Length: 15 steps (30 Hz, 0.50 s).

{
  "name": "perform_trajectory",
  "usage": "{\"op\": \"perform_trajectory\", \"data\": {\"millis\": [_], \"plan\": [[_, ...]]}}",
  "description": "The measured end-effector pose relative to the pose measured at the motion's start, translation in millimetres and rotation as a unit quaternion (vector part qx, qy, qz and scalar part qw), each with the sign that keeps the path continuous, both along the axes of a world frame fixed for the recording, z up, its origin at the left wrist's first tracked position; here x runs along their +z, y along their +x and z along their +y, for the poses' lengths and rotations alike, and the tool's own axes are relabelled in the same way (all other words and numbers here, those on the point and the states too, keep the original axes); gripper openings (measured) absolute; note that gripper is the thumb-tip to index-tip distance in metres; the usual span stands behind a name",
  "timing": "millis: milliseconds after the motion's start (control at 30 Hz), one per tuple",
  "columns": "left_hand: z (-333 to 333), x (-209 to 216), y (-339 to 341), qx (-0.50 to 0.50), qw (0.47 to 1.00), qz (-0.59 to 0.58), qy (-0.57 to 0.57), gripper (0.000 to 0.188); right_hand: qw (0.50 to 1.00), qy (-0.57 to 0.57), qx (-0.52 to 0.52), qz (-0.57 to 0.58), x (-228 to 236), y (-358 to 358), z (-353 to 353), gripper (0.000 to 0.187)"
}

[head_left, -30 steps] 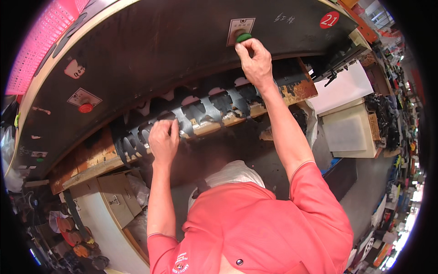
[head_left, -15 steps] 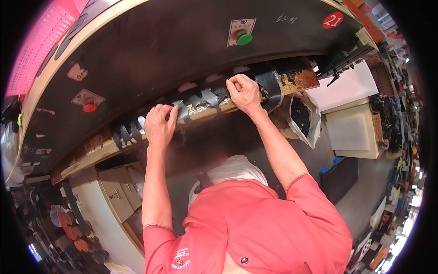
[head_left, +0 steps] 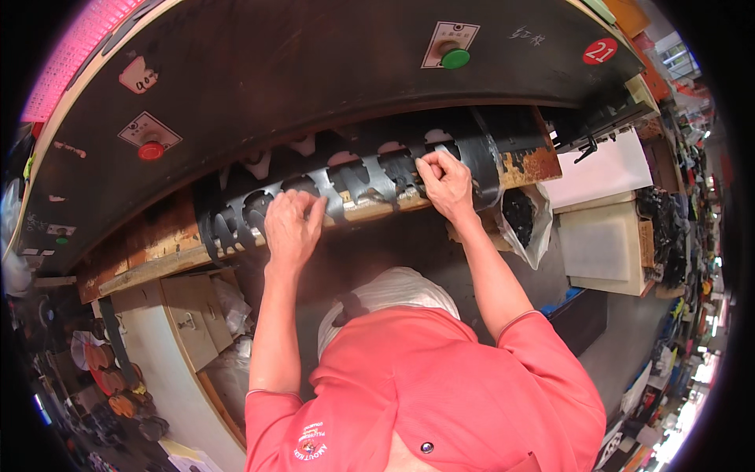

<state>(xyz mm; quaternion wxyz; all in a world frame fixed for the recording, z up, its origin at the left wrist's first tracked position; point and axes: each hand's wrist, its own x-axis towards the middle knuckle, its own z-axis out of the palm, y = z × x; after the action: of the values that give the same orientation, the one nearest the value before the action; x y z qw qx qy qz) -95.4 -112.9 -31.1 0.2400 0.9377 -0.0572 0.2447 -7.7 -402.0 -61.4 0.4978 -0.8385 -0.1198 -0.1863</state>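
A black sheet with rows of cut-out holes (head_left: 476,153) lies over the worn wooden ledge below the dark machine front, its strips hanging at the near edge. My left hand (head_left: 292,224) is at that near edge, left of centre, fingers curled and pressed together on the sheet's edge. Farther right, my right hand (head_left: 448,185) pinches the same edge between thumb and forefinger. Part of the sheet runs back into the shade beneath the machine.
A green button (head_left: 454,58) and a red button (head_left: 150,150) sit on the dark machine front (head_left: 291,71). Right of the ledge hangs an open white bag (head_left: 536,228) of black scraps, beside a pale box (head_left: 602,248). A cabinet (head_left: 193,322) stands below left; a pink basket (head_left: 79,51) is upper left.
More of the cut-out sheet shows from beneath the machine, including a second row of holes. Both hands are slightly lower and farther right in the picture, and the view has shifted.
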Motion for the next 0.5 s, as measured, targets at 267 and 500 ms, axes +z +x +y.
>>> {"op": "perform_trajectory", "data": {"millis": [267,500], "plan": [[11,36,23,-0.003,0.984,0.141,-0.106,0.013,1.0,0.002,-0.006,-0.012,46,23,31,0.01],[10,15,125,-0.042,0.998,0.019,-0.03,0.039,0.974,-0.189,0.116,-0.038,48,105,127,0.078]]}}
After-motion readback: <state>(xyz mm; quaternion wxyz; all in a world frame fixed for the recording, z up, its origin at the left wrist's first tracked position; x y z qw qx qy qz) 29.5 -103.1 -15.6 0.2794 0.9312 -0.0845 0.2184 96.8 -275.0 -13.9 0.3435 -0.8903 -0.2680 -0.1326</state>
